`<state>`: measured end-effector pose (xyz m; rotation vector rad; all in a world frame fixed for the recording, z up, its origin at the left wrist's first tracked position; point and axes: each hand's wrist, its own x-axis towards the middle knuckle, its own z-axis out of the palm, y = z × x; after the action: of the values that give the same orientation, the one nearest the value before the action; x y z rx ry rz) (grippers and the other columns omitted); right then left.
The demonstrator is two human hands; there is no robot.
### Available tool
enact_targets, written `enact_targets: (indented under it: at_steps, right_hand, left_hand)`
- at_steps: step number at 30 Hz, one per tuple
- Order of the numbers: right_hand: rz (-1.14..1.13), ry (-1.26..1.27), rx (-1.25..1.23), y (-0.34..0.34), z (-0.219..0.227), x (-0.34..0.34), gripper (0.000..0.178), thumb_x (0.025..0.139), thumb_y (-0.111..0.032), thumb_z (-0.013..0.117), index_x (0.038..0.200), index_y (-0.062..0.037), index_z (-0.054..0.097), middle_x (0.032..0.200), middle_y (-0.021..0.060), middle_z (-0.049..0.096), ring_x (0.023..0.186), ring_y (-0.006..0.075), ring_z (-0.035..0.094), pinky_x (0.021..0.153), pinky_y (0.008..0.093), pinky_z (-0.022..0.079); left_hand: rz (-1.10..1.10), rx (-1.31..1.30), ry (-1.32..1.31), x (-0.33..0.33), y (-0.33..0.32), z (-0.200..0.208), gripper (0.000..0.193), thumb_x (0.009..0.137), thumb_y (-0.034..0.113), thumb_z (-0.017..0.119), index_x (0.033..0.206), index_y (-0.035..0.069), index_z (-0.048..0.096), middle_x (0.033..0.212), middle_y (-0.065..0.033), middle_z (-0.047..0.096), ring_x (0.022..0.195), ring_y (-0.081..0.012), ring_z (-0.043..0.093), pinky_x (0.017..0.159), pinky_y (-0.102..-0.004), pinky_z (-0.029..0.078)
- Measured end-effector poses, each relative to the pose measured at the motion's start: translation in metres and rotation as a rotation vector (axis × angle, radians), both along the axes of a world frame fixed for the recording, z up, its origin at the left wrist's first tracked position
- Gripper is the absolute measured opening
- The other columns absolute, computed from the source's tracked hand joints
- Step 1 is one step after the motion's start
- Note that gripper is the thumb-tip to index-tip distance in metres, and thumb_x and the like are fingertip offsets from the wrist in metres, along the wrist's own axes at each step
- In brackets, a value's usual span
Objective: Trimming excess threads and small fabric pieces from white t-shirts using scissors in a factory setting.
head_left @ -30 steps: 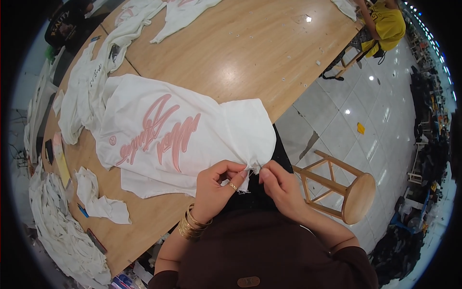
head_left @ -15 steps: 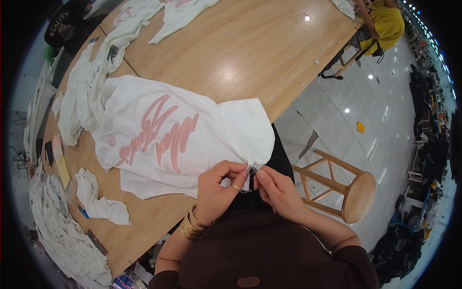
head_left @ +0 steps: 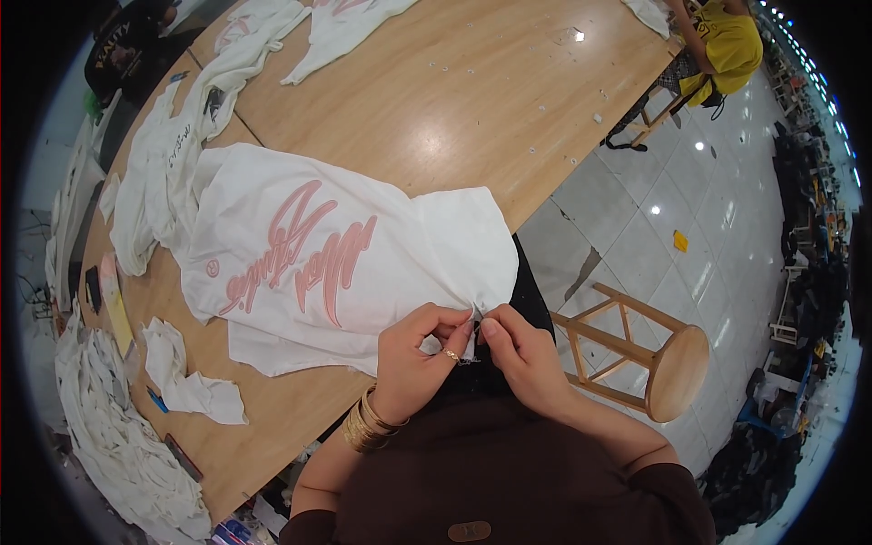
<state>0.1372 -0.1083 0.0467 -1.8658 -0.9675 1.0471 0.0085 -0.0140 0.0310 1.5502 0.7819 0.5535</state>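
A white garment [head_left: 272, 182] with pink lettering lies spread over the table's near edge, its right end gathered between my hands. My left hand [head_left: 421, 350], with a ring and gold bangles, pinches a fold of it between thumb and forefinger. Right beside it, my right hand [head_left: 522, 357] is closed, thumb against forefinger, at the same gathered spot. A small dark, pointed thing shows at its fingertips; its kind is too small to tell. Below the pinched fold a short piece of the cloth hangs in front of my dark clothing.
The wooden table [head_left: 436, 100] carries more white garments [head_left: 150, 200], a white scrap [head_left: 186, 377] and a blue tool [head_left: 156, 399]. A heap of white cloth [head_left: 123, 445] lies at left. A wooden stool [head_left: 677, 372] lies tipped on the tiled floor. A person in yellow [head_left: 731, 45] sits far right.
Both hands stay at the gathered fold. My right hand has shifted slightly up and left, its fingertips a little higher on the cloth. The garment has barely moved.
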Motion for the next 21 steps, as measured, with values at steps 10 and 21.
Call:
enact_targets:
  at_steps: [10, 21]
  right_hand:
    - [0.0, 0.339, -0.117, -0.002, 0.017, 0.007, 0.028, 0.097, -0.027, 0.04, 0.085, -0.0034, 0.051, 0.054, 0.003, 0.042, 0.049, 0.0104, 0.041, 0.05, 0.027, 0.036]
    - [0.043, 0.364, -0.148, -0.002, 0.014, 0.01, 0.035, 0.1, -0.032, 0.03, 0.086, -0.0061, 0.049, 0.053, -0.0009, 0.042, 0.04, 0.0056, 0.037, 0.04, 0.0199, 0.032]
  left_hand:
    - [0.006, -0.194, 0.018, -0.001, 0.002, 0.0, 0.012, 0.082, 0.002, 0.063, 0.092, -0.003, 0.063, 0.074, -0.0027, 0.063, 0.066, -0.0055, 0.057, 0.062, -0.0203, 0.046]
    - [-0.004, 0.009, 0.012, 0.001, -0.001, 0.0, 0.011, 0.081, 0.0, 0.062, 0.092, -0.003, 0.063, 0.074, -0.0054, 0.062, 0.065, -0.009, 0.059, 0.06, -0.022, 0.047]
